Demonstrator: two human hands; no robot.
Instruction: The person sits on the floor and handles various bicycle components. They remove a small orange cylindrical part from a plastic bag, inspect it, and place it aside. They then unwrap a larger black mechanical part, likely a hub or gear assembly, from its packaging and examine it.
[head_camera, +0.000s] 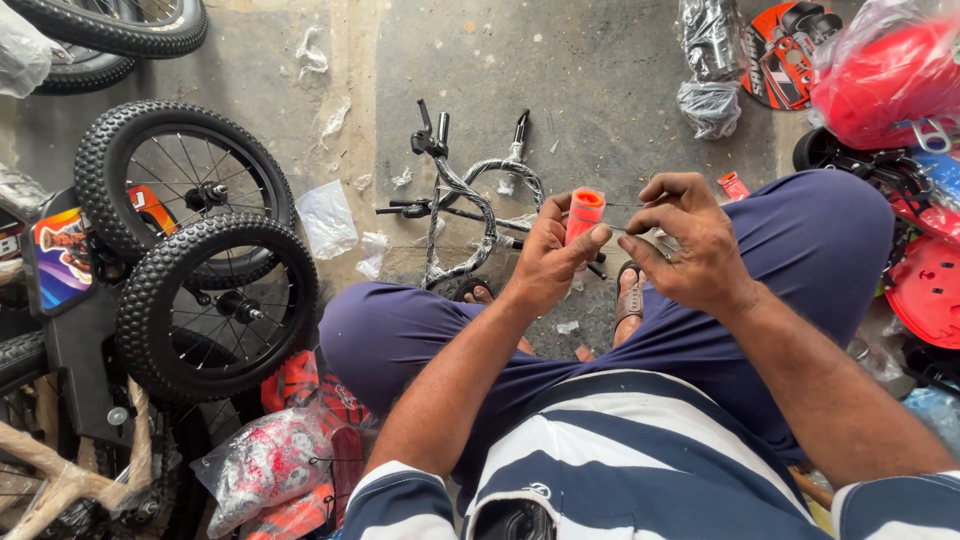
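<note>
Concrete floor (600, 80) fills the top of the frame, with wrapped handlebars (470, 200) lying at its centre. At mid-frame my left hand (545, 262) holds an orange grip (583, 215) upright, fingers closed round it. My right hand (690, 240) pinches a thin metal pin (hard to make out) just beside it. Two small knobbly wheels (200, 250) sit at left.

You wear a short-sleeved shirt (640, 450) with broad navy and white stripes, a small pale emblem near its lower front. Your trousers (800, 240) are plain dark blue. Brown strapped sandals (630, 295) show on your feet; both forearms are bare.
</note>
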